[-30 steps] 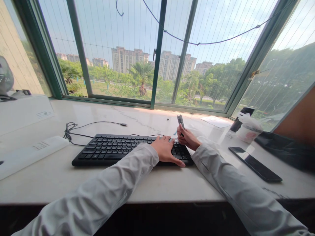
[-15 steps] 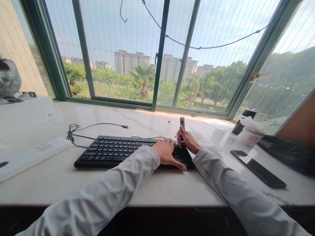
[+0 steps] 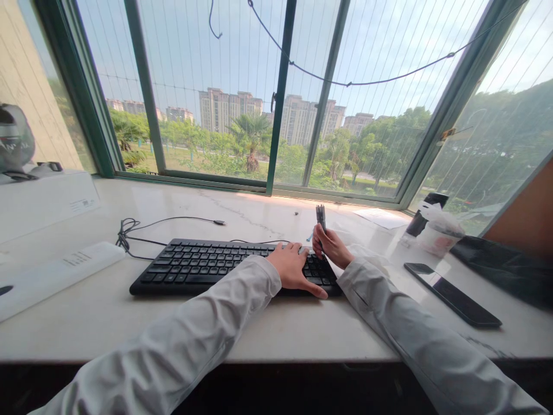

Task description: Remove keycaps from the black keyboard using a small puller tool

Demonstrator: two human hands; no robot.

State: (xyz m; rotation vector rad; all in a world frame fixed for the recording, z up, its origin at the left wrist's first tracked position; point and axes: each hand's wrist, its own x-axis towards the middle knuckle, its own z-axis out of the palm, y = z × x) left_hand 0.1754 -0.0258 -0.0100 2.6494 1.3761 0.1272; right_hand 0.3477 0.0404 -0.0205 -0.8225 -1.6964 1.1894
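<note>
Head view: both forearms are covered by loose, creased light grey fabric sleeves (image 3: 173, 340), stretched over a smooth white desk (image 3: 268, 337) marked with faint grey veining. Near its front edge a long black plastic keyboard (image 3: 185, 262) is laid flat, its corners rounded and its keys squarish and matt. Its right-hand part is covered by the left hand (image 3: 291, 267), palm down, with the fingers spread and the thumb stretched out to the side; nothing is seen grasped there. Just beside it, above the keyboard's right end, a slim dark grey metal tool (image 3: 320, 214) is held nearly upright by the right hand (image 3: 332, 248), whose fingers are curled closely around it. A dull sheen is shown by the tool, and its upper end is divided into narrow prongs; its lower part is hidden, so contact with the keys cannot be confirmed.

Well to the right, a flat, glossy black phone (image 3: 453, 294) is laid on the desk. Behind the keyboard's left end, a thin black rubbery cable (image 3: 190, 218) is loosely looped. Farther off, a crumpled translucent plastic bag (image 3: 440, 230) is placed near the dark green metal window frame (image 3: 279, 124).
</note>
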